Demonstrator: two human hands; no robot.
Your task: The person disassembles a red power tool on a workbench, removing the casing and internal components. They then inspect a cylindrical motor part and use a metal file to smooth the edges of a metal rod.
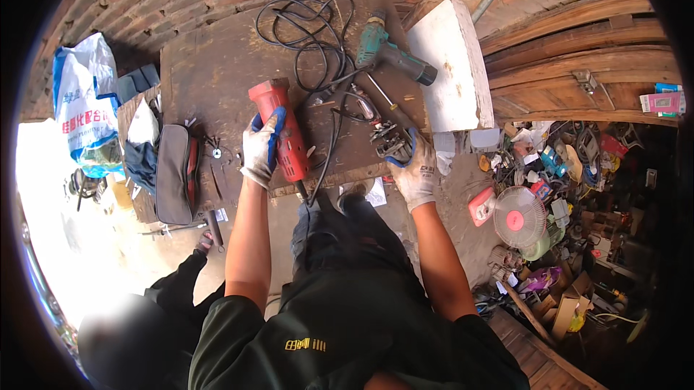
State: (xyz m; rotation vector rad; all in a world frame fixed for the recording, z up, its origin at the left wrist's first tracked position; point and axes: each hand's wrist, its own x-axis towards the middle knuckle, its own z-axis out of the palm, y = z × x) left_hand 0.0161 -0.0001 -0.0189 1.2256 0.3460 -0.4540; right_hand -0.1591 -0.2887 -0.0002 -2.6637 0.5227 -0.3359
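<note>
On the worn wooden table (217,93) lies a red power tool body (290,140), with a wide hexagonal collar at its far end and vent slots near its cable end. My left hand (262,146), in a white and blue work glove, is wrapped round its left side. At the table's front right, my gloved right hand (417,166) has its fingers closed on a grey metal part (392,146); its underside is hidden. Beyond that hand lie a screwdriver (383,92) and several small pieces. A black cable (332,151) runs past the red body.
A teal cordless drill (383,50) lies near a white foam block (452,65) at the back right. Coiled cable (307,25) spreads toward the brick wall. A grey pouch (176,173) sits left. Another person (137,339) is at lower left; a fan (519,216) and clutter stand right.
</note>
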